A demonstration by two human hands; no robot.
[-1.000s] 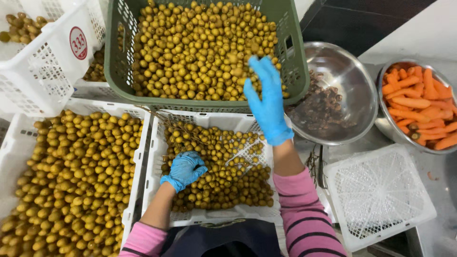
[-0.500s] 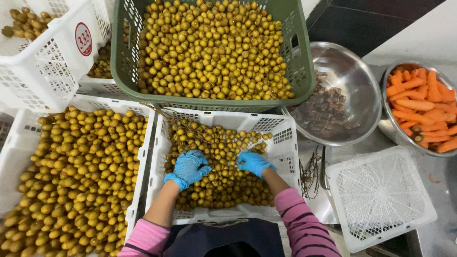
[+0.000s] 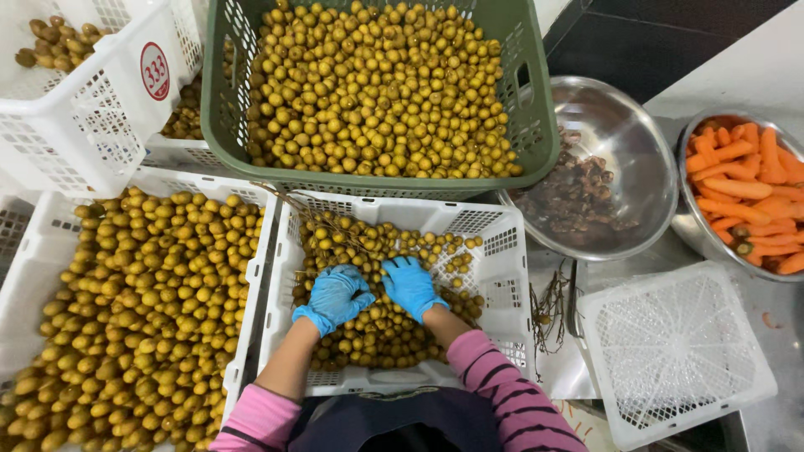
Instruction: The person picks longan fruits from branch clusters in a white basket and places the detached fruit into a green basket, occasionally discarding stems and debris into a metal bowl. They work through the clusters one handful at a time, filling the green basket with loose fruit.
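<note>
Both hands, in blue gloves, are down in the white crate [image 3: 502, 243] straight in front of the person, pressed into its layer of small yellow-green fruits [image 3: 368, 331]. The left hand [image 3: 335, 297] lies with its fingers curled over the fruits, and whether that grip is clamped on any of them cannot be told; the right hand [image 3: 412, 286] sits just beside it, nearly touching, fingers bent down into the pile, and its grip is likewise hidden (the gloves cover what lies under the palms). Thin twigs [image 3: 335, 230] lie among the fruits at the crate's far end. To the left stands a fuller white crate [image 3: 33, 276] of the same fruits, and beyond, a green basket [image 3: 536, 125] heaped with more. To the right are a steel bowl [image 3: 636, 142] holding dark brown scraps, a second bowl of carrots [image 3: 741, 197], and an upturned white basket [image 3: 678, 351] on the surface.
</note>
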